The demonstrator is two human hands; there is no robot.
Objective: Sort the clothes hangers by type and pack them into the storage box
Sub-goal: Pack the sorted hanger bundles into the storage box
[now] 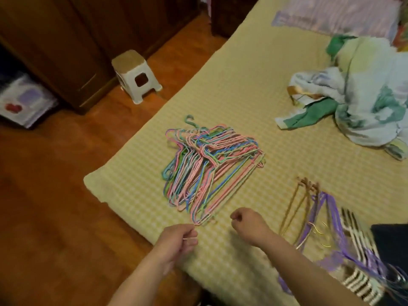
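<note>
A pile of thin wire hangers (209, 168) in pink, blue and green lies on the yellow checked mattress (254, 96) near its corner. My left hand (178, 241) pinches a thin pale strand at the pile's near end. My right hand (247, 224) hovers just right of that end with its fingers curled; whether it holds anything is unclear. To the right lie several tan hangers (298, 206), purple hangers (326, 228) and black-and-white striped hangers (357, 244). No storage box can be made out for certain.
A bundle of pale green and blue bedding (364, 96) lies at the back right, with a striped pillow (337, 16) behind it. A white plastic stool (136, 76) stands on the wooden floor beside a dark wardrobe (77, 40). A dark object (390, 244) sits at the right edge.
</note>
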